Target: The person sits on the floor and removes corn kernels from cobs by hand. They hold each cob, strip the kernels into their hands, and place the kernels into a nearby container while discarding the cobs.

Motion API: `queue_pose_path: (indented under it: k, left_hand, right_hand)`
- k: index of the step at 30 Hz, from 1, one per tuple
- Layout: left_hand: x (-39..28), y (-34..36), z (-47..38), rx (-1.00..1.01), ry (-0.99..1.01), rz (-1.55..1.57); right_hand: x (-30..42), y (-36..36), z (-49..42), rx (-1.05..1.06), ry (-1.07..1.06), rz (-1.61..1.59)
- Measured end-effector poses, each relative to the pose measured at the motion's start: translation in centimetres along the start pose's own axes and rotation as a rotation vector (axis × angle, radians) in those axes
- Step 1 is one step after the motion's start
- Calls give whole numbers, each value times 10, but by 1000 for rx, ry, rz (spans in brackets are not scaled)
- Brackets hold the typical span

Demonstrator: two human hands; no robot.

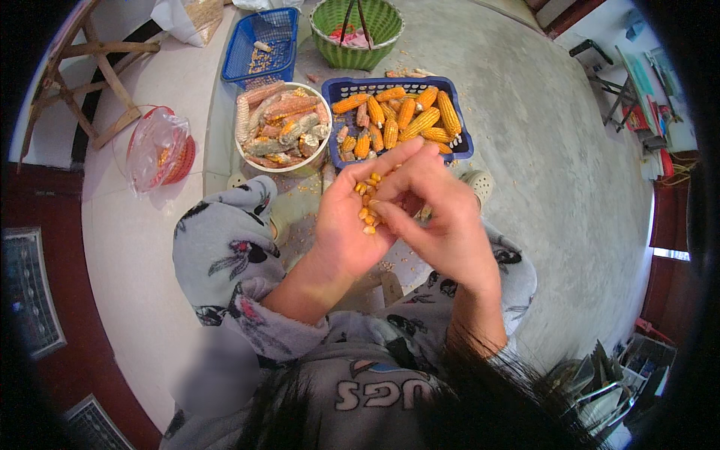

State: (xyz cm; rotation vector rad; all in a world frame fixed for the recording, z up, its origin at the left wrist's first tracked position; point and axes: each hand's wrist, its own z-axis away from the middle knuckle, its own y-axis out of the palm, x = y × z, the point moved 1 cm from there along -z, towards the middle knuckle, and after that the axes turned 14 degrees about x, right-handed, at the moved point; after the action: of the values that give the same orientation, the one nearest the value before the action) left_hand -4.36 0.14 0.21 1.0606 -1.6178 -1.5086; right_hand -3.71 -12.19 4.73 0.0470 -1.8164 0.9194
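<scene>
My left hand (346,225) is cupped palm up in front of me, with loose yellow corn kernels (365,214) in its palm. Over that palm bends my right hand (450,225), its thumb tip and curled forefinger at the kernels. Whether the right fingers pinch a kernel is hard to see. Just beyond the hands is a dark blue plastic basket (464,147) of yellow corn cobs (419,122). To its left stands a white-rimmed bucket (242,152) heaped with mostly stripped and some mouldy cobs (284,115).
Behind the bucket is a blue mesh basket (230,64) with kernels and a cob piece. A green woven basket (360,48) stands at the back. A red basket (188,160) with a plastic bag (154,146) sits left, near a wooden frame (107,73). Kernels litter the floor.
</scene>
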Motion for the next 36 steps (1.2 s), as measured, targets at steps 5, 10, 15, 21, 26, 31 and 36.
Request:
queue_pose_path:
  k: [5,10,15,21,26,31,36]
  left_hand:
    - [-8,11,-3,-37,85,1]
    - [-12,11,-3,100,163,108]
    - [-13,16,-4,142,206,100]
    - [-14,19,-4,172,217,90]
    - [-14,21,-3,185,229,84]
    - [-12,20,-3,170,253,-54]
    - [-9,22,-2,131,307,-394]
  right_hand:
    - [0,-34,12,151,-56,-258]
    - [-1,-33,20,505,107,-265]
    - [-26,-20,18,269,236,45]
    - [-27,-5,5,-147,216,-447]
    - [-23,11,-7,-310,145,-833]
    - [-21,35,-10,-383,60,-1475]
    - [-12,52,-18,-451,-35,-1653]
